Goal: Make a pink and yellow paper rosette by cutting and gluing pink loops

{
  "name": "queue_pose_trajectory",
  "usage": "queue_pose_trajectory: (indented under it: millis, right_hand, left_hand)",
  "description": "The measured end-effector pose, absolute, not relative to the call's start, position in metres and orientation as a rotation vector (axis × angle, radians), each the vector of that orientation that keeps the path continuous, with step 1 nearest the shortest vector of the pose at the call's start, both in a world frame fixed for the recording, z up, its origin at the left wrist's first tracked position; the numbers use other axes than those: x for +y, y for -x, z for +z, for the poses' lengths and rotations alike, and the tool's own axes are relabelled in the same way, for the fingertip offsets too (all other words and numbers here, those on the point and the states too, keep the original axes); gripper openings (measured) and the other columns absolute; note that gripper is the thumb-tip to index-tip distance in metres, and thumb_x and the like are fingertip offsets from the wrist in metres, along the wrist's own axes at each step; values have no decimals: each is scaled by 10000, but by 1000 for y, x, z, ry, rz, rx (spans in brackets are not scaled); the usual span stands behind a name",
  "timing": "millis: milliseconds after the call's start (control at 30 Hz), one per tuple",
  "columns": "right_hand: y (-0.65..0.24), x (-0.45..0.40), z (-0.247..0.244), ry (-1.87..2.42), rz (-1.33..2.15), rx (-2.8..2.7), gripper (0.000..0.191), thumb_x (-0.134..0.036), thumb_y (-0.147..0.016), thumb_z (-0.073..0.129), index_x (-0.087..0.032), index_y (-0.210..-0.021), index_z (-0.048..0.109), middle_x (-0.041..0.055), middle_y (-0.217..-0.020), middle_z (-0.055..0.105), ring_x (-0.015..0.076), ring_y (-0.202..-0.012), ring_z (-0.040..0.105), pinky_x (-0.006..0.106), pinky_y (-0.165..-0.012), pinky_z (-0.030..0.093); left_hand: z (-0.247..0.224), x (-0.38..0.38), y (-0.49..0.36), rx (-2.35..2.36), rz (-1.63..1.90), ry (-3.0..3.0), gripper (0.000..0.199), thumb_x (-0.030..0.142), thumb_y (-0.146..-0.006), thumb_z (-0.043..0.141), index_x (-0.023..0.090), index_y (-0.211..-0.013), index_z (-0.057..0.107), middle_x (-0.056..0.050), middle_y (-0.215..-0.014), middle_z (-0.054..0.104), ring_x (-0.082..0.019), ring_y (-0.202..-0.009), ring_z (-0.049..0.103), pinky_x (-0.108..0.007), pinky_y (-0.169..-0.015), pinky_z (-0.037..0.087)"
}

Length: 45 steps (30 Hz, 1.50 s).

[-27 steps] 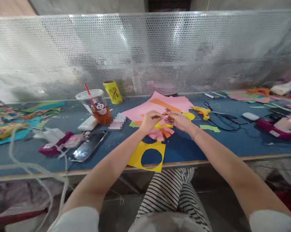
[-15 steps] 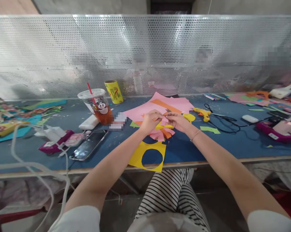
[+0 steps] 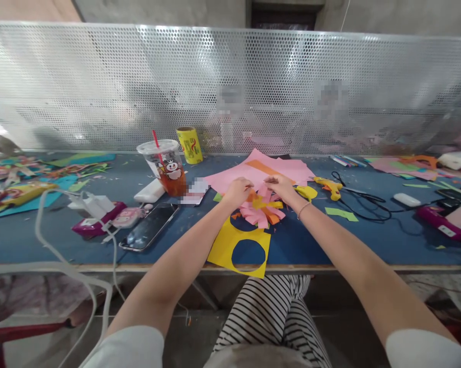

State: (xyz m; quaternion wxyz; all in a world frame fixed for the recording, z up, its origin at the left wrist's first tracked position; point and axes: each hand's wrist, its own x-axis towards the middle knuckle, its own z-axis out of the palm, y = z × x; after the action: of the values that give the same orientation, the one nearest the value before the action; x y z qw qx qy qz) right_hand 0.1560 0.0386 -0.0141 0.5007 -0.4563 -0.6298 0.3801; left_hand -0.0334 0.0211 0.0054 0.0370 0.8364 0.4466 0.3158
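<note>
A fringed paper flower (image 3: 261, 212) of pink and orange strips with a yellow middle rests on the blue table. At its upper left is my left hand (image 3: 238, 191), its fingers closed at the edge of the strips. My right hand (image 3: 282, 187) is at the upper right, thumb and fingers pinched on a pink strip. Fingertips partly hide the strips they hold. Below the flower lies a yellow paper sheet (image 3: 221, 248) with round holes cut in it. Pink paper (image 3: 230, 176) with an orange strip (image 3: 267, 169) on it spreads out behind my hands.
Right of my hands are yellow paper pieces (image 3: 306, 192), a yellow glue gun (image 3: 330, 188) with a black cord and a green scrap (image 3: 341, 214). To the left stand a drink cup (image 3: 171, 171), a yellow can (image 3: 190, 145) and a phone (image 3: 150, 227). A perforated metal screen (image 3: 138, 76) borders the table.
My hands have moved apart from above the flower's middle to its two sides, so more of the flower shows. The whole view has shifted slightly.
</note>
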Motion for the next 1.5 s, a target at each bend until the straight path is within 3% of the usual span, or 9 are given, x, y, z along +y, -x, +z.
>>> queue_pose_trajectory:
  millis: [300,567,1133,1500]
  right_hand:
    - [-153,31,-19,1213,715,-1686,110,-239,-713,578,-162,-785,611,21,-658,638,135,-630,612,288,-649,506]
    - [-150,36,-25,1176,571,-1751,125,-165,-699,574,-147,-816,615,60,-853,663,139,-792,621,303,-774,490]
    - [-146,29,-23,1131,511,-1837,166,-84,-693,538,-135,-824,626,79,-865,658,146,-810,610,298,-782,475]
    - [-152,37,-31,1096,389,-1934,318,-46,-725,436,-162,-942,637,73,-960,663,156,-909,604,317,-855,455]
  left_hand:
    - [-3,20,28,1369,851,-2580,244,124,-723,471,157,-834,685,-55,-867,659,-159,-811,577,-269,-778,441]
    - [-7,24,29,1330,813,-2558,276,78,-674,464,175,-786,697,-32,-832,662,-137,-779,571,-237,-748,440]
    - [-8,21,25,1264,723,-2626,332,69,-677,436,177,-805,722,-54,-811,660,-161,-778,567,-278,-766,444]
    - [-10,21,26,1219,740,-2576,375,49,-676,398,175,-818,721,-58,-818,660,-153,-766,573,-276,-764,454]
